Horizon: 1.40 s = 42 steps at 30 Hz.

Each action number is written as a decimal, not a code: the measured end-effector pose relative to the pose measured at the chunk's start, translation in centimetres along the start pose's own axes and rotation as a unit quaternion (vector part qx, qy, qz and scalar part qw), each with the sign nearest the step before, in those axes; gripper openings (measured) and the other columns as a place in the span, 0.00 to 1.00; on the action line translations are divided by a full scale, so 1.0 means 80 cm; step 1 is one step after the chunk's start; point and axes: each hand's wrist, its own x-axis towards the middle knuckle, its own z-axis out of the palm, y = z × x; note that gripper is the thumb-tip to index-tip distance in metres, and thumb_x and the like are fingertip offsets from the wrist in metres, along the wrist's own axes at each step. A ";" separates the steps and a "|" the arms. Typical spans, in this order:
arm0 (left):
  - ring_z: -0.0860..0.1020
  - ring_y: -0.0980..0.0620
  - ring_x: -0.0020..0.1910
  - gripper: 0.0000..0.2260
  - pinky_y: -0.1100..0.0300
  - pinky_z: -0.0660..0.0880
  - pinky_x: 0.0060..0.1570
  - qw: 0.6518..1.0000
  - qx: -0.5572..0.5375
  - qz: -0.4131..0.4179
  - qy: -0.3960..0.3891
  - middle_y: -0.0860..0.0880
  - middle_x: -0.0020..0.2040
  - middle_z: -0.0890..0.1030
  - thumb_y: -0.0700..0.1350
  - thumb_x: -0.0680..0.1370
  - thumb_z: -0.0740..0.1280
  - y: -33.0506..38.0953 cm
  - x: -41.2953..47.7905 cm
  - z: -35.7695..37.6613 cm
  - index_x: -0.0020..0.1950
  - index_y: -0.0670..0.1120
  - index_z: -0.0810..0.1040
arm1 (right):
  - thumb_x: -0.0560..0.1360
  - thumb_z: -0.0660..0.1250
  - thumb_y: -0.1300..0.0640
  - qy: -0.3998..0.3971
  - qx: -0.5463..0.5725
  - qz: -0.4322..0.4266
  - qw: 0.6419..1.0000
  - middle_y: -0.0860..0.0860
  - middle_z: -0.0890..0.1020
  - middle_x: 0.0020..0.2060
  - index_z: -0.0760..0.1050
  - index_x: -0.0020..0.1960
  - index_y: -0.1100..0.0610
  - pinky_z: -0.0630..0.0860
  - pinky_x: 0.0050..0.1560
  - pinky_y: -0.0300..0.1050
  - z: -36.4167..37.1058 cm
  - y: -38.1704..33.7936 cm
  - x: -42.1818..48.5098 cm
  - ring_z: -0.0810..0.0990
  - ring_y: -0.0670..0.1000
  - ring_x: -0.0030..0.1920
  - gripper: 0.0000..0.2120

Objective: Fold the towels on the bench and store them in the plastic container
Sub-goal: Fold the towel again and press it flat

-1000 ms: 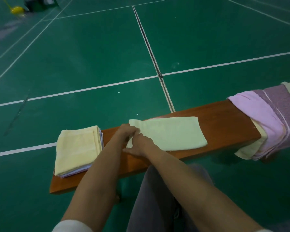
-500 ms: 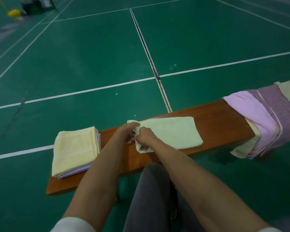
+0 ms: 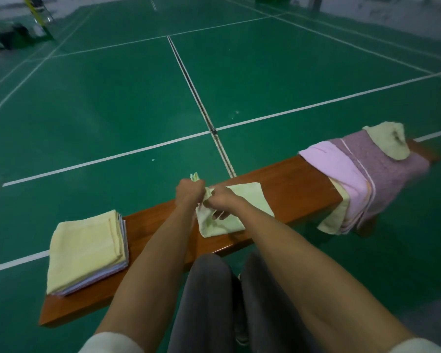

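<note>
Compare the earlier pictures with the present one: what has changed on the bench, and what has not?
Both hands, left hand and right hand, have gripped the pale green towel at its left end and lifted it. The folded stack and draped towels stayed put.

White sleeve cuffs are seen pushed up well behind the left hand and right hand, forearms left bare; grey trousers are worn below them.

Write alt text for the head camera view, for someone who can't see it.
Both hands, left hand and right hand, grip one end of a pale green towel on a wooden bench. A folded stack sits left; unfolded towels drape right.
</note>
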 end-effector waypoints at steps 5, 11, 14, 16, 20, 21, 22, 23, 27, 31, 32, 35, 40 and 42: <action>0.84 0.46 0.34 0.15 0.51 0.83 0.40 1.000 -0.012 0.005 -0.024 0.43 0.40 0.84 0.50 0.78 0.65 0.011 -0.006 0.012 0.43 0.39 0.80 | 0.80 0.64 0.60 -0.041 0.028 0.039 0.998 0.56 0.80 0.48 0.73 0.62 0.60 0.81 0.42 0.48 -0.031 0.025 -0.009 0.84 0.56 0.41 0.11; 0.85 0.44 0.32 0.14 0.49 0.85 0.38 0.999 -0.012 0.025 -0.044 0.42 0.39 0.85 0.48 0.76 0.65 0.038 -0.013 0.029 0.43 0.39 0.82 | 0.81 0.63 0.60 -0.042 0.041 0.045 0.997 0.57 0.79 0.49 0.73 0.62 0.59 0.80 0.40 0.47 -0.062 0.045 -0.011 0.83 0.56 0.38 0.10; 0.85 0.44 0.33 0.13 0.49 0.85 0.37 0.997 0.005 0.039 -0.059 0.43 0.39 0.85 0.48 0.76 0.66 0.050 -0.018 0.042 0.43 0.39 0.82 | 0.81 0.63 0.60 -0.048 0.017 0.058 0.997 0.57 0.79 0.51 0.70 0.60 0.60 0.81 0.41 0.48 -0.073 0.059 -0.010 0.83 0.55 0.38 0.09; 0.85 0.44 0.33 0.13 0.47 0.85 0.38 0.997 0.016 0.049 -0.065 0.42 0.38 0.85 0.49 0.76 0.66 0.054 -0.020 0.052 0.42 0.39 0.82 | 0.81 0.63 0.60 -0.049 0.034 0.060 0.996 0.57 0.80 0.50 0.72 0.59 0.59 0.81 0.42 0.48 -0.080 0.067 -0.010 0.83 0.55 0.38 0.07; 0.84 0.45 0.30 0.14 0.46 0.85 0.41 0.996 0.035 0.062 -0.062 0.44 0.35 0.84 0.51 0.74 0.66 0.060 -0.017 0.067 0.41 0.40 0.82 | 0.82 0.63 0.59 -0.037 0.053 0.058 0.996 0.56 0.80 0.47 0.72 0.52 0.58 0.80 0.40 0.48 -0.089 0.081 -0.009 0.83 0.55 0.38 0.02; 0.84 0.45 0.30 0.14 0.46 0.85 0.41 0.995 0.036 0.065 -0.063 0.45 0.34 0.85 0.51 0.73 0.66 0.061 -0.016 0.069 0.41 0.41 0.82 | 0.82 0.63 0.59 -0.035 0.056 0.059 0.996 0.56 0.80 0.47 0.72 0.50 0.57 0.80 0.41 0.48 -0.092 0.084 -0.008 0.83 0.55 0.38 0.02; 0.84 0.45 0.31 0.14 0.46 0.85 0.42 0.995 0.035 0.067 -0.062 0.45 0.33 0.85 0.52 0.72 0.65 0.063 -0.015 0.072 0.41 0.41 0.82 | 0.82 0.64 0.59 -0.036 0.060 0.061 0.996 0.56 0.80 0.47 0.72 0.50 0.57 0.80 0.41 0.49 -0.094 0.086 -0.008 0.83 0.55 0.38 0.02; 0.84 0.45 0.31 0.14 0.46 0.85 0.42 0.995 0.037 0.069 -0.060 0.46 0.33 0.84 0.52 0.71 0.65 0.065 -0.015 0.074 0.40 0.41 0.82 | 0.82 0.64 0.58 -0.038 0.062 0.064 0.995 0.57 0.80 0.49 0.72 0.52 0.58 0.81 0.42 0.49 -0.097 0.087 -0.008 0.83 0.55 0.39 0.03; 0.85 0.46 0.32 0.13 0.47 0.85 0.42 0.992 0.059 0.081 -0.081 0.45 0.35 0.85 0.49 0.75 0.66 0.074 -0.021 0.080 0.40 0.40 0.81 | 0.81 0.67 0.57 -0.044 0.045 0.076 0.995 0.58 0.81 0.53 0.72 0.62 0.61 0.81 0.40 0.47 -0.105 0.096 -0.006 0.84 0.54 0.39 0.13; 0.85 0.46 0.33 0.13 0.49 0.85 0.39 0.988 0.071 0.088 -0.105 0.45 0.36 0.85 0.47 0.77 0.66 0.077 -0.023 0.090 0.42 0.38 0.82 | 0.81 0.67 0.58 -0.036 0.044 0.087 0.995 0.57 0.82 0.48 0.72 0.63 0.62 0.80 0.37 0.46 -0.110 0.107 -0.006 0.83 0.54 0.37 0.13; 0.85 0.46 0.33 0.13 0.50 0.85 0.39 0.987 0.076 0.090 -0.110 0.45 0.37 0.86 0.48 0.77 0.66 0.077 -0.023 0.093 0.43 0.38 0.82 | 0.81 0.67 0.58 -0.038 0.043 0.090 0.994 0.58 0.82 0.48 0.72 0.63 0.62 0.79 0.36 0.45 -0.111 0.110 -0.006 0.83 0.54 0.37 0.14; 0.85 0.46 0.33 0.14 0.50 0.85 0.38 0.984 0.087 0.095 -0.120 0.45 0.37 0.86 0.49 0.77 0.67 0.079 -0.022 0.103 0.43 0.38 0.83 | 0.81 0.67 0.58 -0.044 0.039 0.097 0.994 0.59 0.81 0.51 0.70 0.65 0.62 0.79 0.34 0.45 -0.113 0.119 -0.004 0.82 0.54 0.36 0.15; 0.85 0.46 0.34 0.15 0.48 0.85 0.40 0.980 0.107 0.110 -0.125 0.44 0.37 0.85 0.50 0.79 0.66 0.082 -0.021 0.121 0.41 0.39 0.81 | 0.81 0.67 0.58 -0.038 0.041 0.107 0.993 0.58 0.80 0.56 0.69 0.67 0.59 0.81 0.36 0.46 -0.117 0.133 0.000 0.82 0.54 0.38 0.16; 0.85 0.45 0.34 0.16 0.47 0.85 0.41 0.979 0.113 0.112 -0.130 0.44 0.36 0.85 0.51 0.80 0.66 0.081 -0.019 0.129 0.41 0.40 0.80 | 0.80 0.67 0.58 -0.033 0.044 0.115 0.992 0.59 0.79 0.57 0.69 0.66 0.58 0.81 0.35 0.46 -0.118 0.140 0.002 0.82 0.54 0.39 0.16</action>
